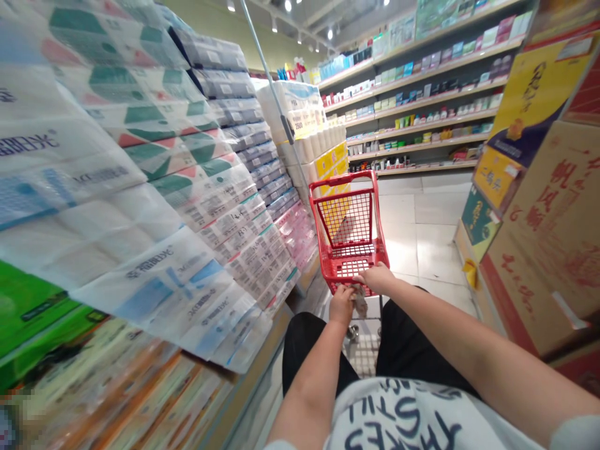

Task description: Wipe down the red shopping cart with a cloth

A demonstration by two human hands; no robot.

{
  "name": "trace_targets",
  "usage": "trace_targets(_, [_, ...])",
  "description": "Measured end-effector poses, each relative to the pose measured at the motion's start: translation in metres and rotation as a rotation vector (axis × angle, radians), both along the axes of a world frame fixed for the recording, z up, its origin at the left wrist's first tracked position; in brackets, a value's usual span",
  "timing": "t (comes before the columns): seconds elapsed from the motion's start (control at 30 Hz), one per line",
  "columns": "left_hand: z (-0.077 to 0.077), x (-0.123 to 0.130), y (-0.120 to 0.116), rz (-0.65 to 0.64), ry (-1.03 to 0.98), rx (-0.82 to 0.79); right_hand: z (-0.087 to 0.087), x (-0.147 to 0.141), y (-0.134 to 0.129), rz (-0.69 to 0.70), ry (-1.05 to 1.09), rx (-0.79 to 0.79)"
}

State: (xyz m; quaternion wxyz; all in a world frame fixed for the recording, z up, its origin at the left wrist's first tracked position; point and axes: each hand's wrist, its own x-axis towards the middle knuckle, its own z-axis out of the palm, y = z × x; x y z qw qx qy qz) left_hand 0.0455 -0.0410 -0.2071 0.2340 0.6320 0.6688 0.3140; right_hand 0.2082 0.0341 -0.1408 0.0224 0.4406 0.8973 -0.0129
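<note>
A red plastic shopping cart (383,240) with grid walls stands in front of my knees. My left hand (342,304) is at its near rim, fingers curled round a crumpled greyish-beige cloth (360,302). The cloth hangs down between my two hands, against the near side of the cart. My right hand (376,279) is closed over the near rim, a little farther right, its fingertips close to the cloth. The cart's basket shows no goods in it.
Wrapped tissue packs (187,275) are stacked high on the left, with a metal pole (269,75) beside them. Cardboard boxes (553,231) rise on the right. Shelves of small goods (422,109) line the back. Pale floor tiles (429,219) run between.
</note>
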Motion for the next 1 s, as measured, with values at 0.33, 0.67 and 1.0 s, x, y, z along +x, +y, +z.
trace_targets(0.33, [0.015,0.008,0.007,0.184,-0.337,-0.227,-0.05,0.007,-0.041,0.352,0.377,0.426])
trace_targets(0.67, [0.06,-0.008,0.004,0.164,-0.26,-0.136,-0.075,0.005,-0.037,0.371,0.372,0.36])
trace_targets(1.0, [0.069,-0.013,0.025,-0.049,0.454,0.089,-0.071,0.003,-0.034,0.544,0.152,0.513])
